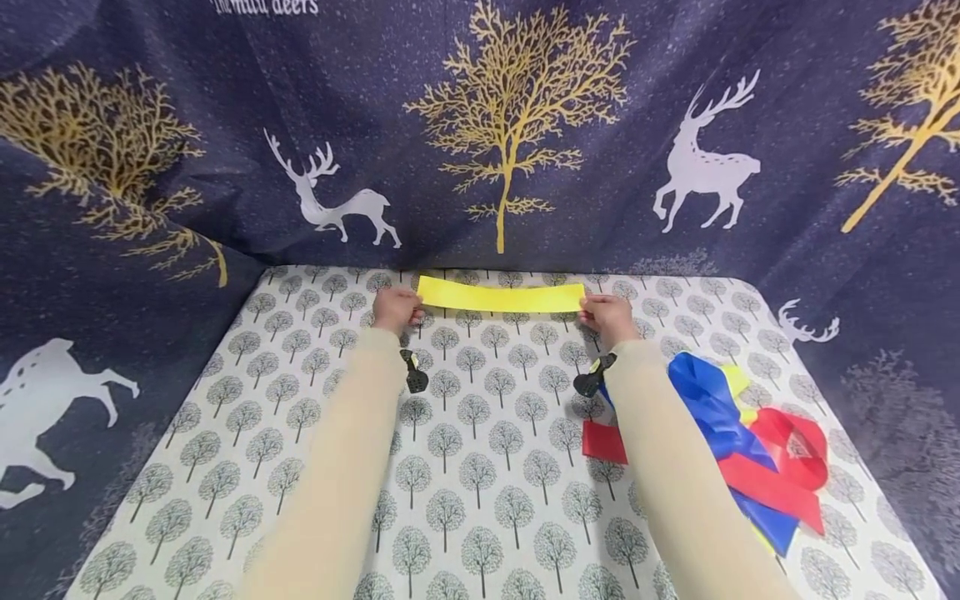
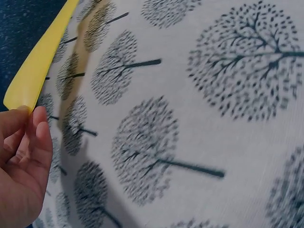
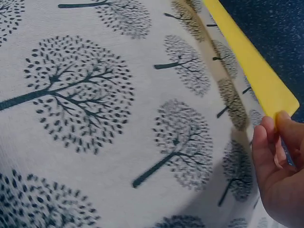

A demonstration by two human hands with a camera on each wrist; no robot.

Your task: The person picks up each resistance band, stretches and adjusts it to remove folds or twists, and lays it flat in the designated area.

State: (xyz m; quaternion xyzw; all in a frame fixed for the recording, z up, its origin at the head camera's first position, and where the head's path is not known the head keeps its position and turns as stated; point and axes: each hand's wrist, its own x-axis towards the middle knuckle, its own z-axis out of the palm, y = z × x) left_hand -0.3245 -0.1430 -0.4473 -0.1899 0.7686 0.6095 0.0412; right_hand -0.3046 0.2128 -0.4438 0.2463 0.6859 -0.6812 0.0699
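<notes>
A flat yellow strip (image 1: 501, 298), like a stretch band, spans between both hands near the far edge of the table, sagging slightly in the middle. My left hand (image 1: 397, 309) pinches its left end between thumb and fingers. At the other end, my right hand (image 1: 608, 317) pinches the corner the same way. In the left wrist view the strip (image 2: 35, 61) rises from the fingertips, and its shadow falls on the cloth. The right wrist view shows the thumb pressed on the strip's lower corner (image 3: 278, 102).
Beside the right forearm lies a loose pile of bands: blue (image 1: 712, 404), red (image 1: 780, 492) and a bit of yellow (image 1: 735, 381). A tree-print cloth (image 1: 465, 500) covers the table. Behind it hangs a dark blue curtain (image 1: 540, 233) with deer and trees.
</notes>
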